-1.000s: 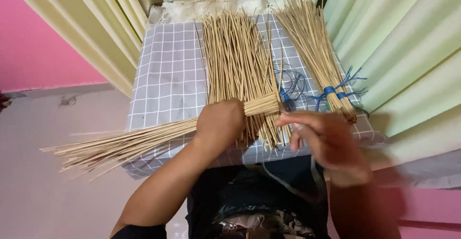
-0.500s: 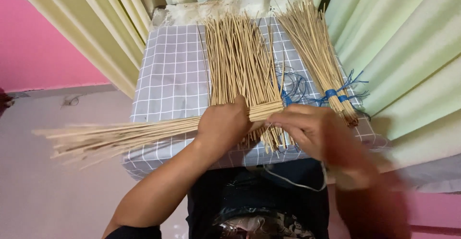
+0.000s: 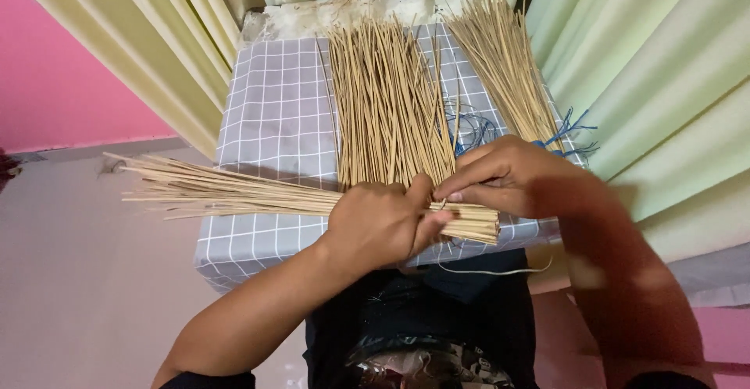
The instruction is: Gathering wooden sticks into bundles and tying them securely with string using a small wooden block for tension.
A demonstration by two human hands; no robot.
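I see my left hand (image 3: 383, 225) clamped around a bundle of thin tan sticks (image 3: 234, 194) just below the centre of the frame. The bundle lies crosswise: its long fanned end stretches out to the left of the fist, past the edge of the checked grey cloth (image 3: 273, 115), while its short cut end pokes out to the right of the fist. My right hand (image 3: 508, 178) comes in from the right, fingertips pinched narrow right above that cut end, touching the sticks beside the left thumb. I cannot tell whether they nip a pale string (image 3: 492, 270) that loops below the bundle. In the upper middle a loose pile of sticks (image 3: 387, 100) lies lengthwise on the cloth. A second pile (image 3: 504, 69) lies at upper right, with blue cord (image 3: 574, 131) near it.
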